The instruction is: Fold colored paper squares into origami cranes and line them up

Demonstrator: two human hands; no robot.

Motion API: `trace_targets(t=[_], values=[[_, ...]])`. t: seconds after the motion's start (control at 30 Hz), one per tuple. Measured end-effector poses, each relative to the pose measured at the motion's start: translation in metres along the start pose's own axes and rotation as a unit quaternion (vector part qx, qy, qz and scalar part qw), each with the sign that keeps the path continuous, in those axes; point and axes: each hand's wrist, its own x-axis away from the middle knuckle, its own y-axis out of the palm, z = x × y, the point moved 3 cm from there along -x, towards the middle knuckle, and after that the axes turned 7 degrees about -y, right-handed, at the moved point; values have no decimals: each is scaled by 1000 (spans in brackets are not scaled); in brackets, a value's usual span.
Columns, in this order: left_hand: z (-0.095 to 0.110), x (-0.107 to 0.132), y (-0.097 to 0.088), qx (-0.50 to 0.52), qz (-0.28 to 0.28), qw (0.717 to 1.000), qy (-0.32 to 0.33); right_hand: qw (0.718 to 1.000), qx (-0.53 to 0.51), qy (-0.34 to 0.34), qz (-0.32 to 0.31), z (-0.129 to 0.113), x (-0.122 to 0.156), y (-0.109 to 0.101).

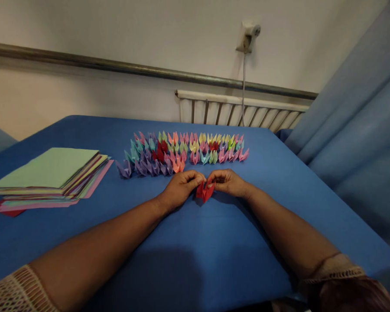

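A red origami crane (pixel 204 193) is between my two hands, low over the blue tabletop or resting on it. My left hand (pixel 183 186) pinches its left tip between thumb and fingers. On the other side, my right hand (pixel 226 182) pinches the right tip. Just beyond my hands stand several rows of folded paper cranes (pixel 195 145) in purple, pink, red, green, yellow and teal. An orange crane (pixel 178 164) in the front row is close to my left hand.
A stack of coloured paper sheets (pixel 48 167) lies on the left of the blue table (pixel 169 260), pale green on top. Behind the table are a white railing (pixel 221 99), a wall rail (pixel 117 69) and a socket with a cord (pixel 247 39). A blue curtain (pixel 354 108) hangs at the right.
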Motion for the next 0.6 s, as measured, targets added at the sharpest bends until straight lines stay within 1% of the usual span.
trace_targets(t=[0.2, 0.43, 0.6], values=[[-3, 0, -1, 37, 5, 999, -27, 1000, 2, -18, 16, -6, 0, -3], [-9, -2, -1, 97, 9, 993, -60, 999, 11, -27, 13, -11, 1, -2], [-5, -1, -1, 110, 27, 992, -56, 999, 30, -28, 11, -10, 1, -1]])
